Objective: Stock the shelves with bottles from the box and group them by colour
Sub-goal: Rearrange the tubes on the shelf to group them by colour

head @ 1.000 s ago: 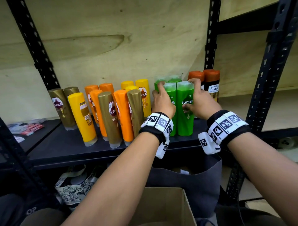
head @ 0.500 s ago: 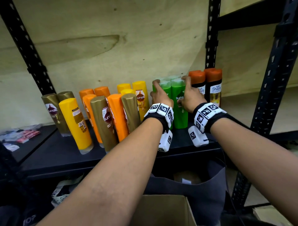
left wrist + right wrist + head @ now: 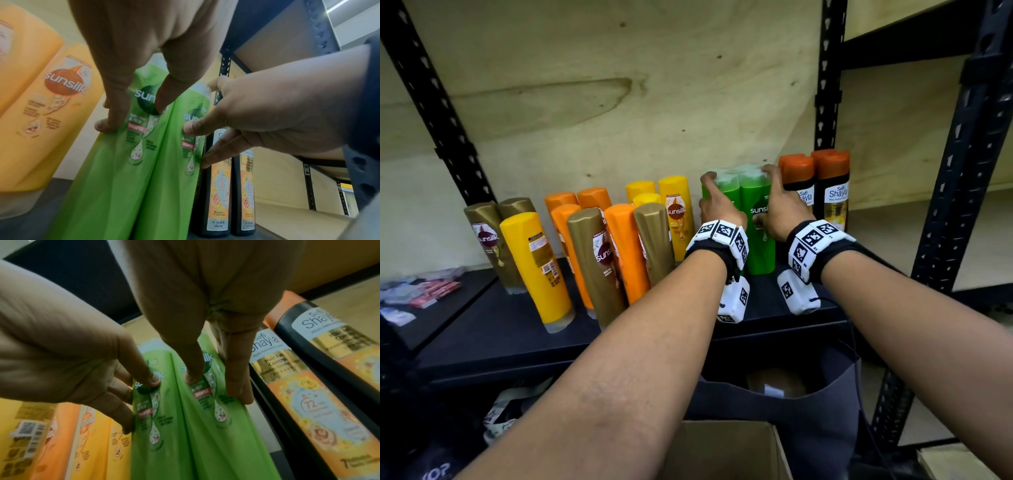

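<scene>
Two green Sunsilk bottles (image 3: 755,205) stand upright side by side on the black shelf (image 3: 500,335), with more green bottles right behind them. My left hand (image 3: 719,204) grips the left green bottle (image 3: 115,178), thumb on its label and fingers down its left flank. My right hand (image 3: 777,202) grips the right green bottle (image 3: 216,426) the same way, fingers between it and the black bottles. In the right wrist view my right hand (image 3: 216,386) shows beside my left hand (image 3: 72,369).
Two black Safi Shayla bottles with orange caps (image 3: 815,192) stand just right of the green ones. Yellow bottles (image 3: 676,212), orange bottles (image 3: 626,250) and gold bottles (image 3: 592,263) are mixed to the left. A cardboard box (image 3: 722,452) and a dark bag (image 3: 808,411) lie below.
Both hands have slid the two front green bottles back along the shelf against the rear green ones, and my arms reach further in.
</scene>
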